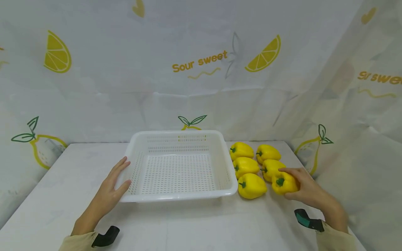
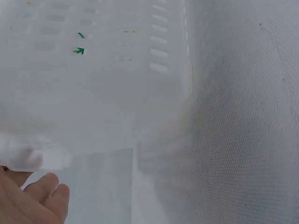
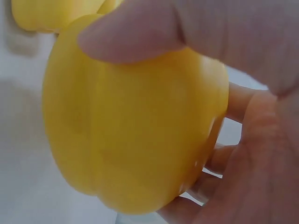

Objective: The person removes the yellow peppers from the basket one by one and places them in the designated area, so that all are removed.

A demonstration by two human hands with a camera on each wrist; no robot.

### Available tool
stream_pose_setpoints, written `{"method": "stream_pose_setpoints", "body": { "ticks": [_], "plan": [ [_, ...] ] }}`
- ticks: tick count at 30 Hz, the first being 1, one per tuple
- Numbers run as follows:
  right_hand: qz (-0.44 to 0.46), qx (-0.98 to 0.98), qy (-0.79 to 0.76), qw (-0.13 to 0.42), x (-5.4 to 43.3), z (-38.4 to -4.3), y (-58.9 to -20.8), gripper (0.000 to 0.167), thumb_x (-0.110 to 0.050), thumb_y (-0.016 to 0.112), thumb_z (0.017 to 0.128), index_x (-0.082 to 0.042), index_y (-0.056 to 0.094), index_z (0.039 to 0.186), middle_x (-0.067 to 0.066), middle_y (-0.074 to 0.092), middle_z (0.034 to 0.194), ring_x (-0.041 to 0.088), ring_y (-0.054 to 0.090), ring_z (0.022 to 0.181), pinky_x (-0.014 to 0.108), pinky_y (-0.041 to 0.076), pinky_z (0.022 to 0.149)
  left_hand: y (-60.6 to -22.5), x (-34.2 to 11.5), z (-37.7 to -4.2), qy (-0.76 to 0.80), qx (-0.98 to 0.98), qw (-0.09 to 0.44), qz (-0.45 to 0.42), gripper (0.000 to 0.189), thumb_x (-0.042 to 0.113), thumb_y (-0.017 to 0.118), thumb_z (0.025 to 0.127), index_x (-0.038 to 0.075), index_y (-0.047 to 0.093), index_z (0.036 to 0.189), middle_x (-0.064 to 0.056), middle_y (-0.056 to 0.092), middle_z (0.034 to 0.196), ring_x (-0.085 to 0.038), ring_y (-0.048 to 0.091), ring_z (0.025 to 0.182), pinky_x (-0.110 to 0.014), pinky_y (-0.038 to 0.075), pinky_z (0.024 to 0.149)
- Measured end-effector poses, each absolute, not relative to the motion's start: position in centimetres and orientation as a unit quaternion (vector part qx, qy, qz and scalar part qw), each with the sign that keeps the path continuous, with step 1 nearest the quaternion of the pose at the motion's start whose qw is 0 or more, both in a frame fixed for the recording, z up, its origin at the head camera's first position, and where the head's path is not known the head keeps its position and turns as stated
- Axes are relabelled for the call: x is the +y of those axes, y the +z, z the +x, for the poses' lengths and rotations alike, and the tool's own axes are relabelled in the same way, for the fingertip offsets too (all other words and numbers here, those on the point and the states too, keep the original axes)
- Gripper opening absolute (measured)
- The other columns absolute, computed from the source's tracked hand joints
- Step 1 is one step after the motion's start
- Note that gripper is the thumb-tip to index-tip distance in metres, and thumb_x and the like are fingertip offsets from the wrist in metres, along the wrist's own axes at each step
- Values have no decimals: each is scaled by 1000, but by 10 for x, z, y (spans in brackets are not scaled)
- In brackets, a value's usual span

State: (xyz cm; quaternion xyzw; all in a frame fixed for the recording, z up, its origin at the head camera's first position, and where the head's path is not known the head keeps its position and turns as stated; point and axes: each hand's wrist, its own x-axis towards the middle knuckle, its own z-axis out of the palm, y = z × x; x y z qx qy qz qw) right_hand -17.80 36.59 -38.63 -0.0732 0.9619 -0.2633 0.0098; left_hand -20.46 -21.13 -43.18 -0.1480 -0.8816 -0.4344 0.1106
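My right hand (image 1: 306,186) grips a yellow bell pepper (image 1: 284,183) from its right side. In the right wrist view the thumb (image 3: 135,35) lies across this bell pepper (image 3: 135,126), with the other fingers around its far side. My left hand (image 1: 108,190) rests at the left rim of a white plastic basket (image 1: 179,195), fingers fairly straight and thumb over the edge. The left wrist view catches a few of its fingertips (image 2: 58,198) just below the rim, beside the perforated basket wall (image 2: 93,88). No peppers lie inside the basket.
Several more yellow bell peppers (image 1: 252,185) lie in two rows right of the basket, one of them close to its rim. The white-covered table (image 1: 188,226) ends at a printed cloth backdrop (image 1: 201,104), which also hangs along the right side.
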Motion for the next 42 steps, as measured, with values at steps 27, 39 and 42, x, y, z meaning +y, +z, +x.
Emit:
{"method": "stream_pose_setpoints", "body": {
  "ticks": [27,39,42],
  "plan": [
    [-67,946,-313,51,377,-188,-412,71,-12,81,74,3,47,134,30,48,137,46,45,123,66,39,99,-431,-210,-204,-420,-887,118,-149,57,11,58,95,4,39,148,-15,24,163,-47,25,147,-14,14,116],
    [-75,946,-312,39,379,-188,-413,68,-11,80,75,4,48,134,28,50,136,44,47,121,67,42,97,-432,-211,-204,-428,-885,114,-146,58,11,58,95,5,39,149,-15,24,164,-47,24,148,-29,17,121],
    [-77,943,-320,45,378,-189,-413,68,-10,79,75,3,48,134,29,48,137,45,47,121,70,42,97,-431,-211,-204,-428,-884,115,-146,58,11,58,95,5,39,149,-15,24,164,-47,24,148,-32,17,122]
  ]
}}
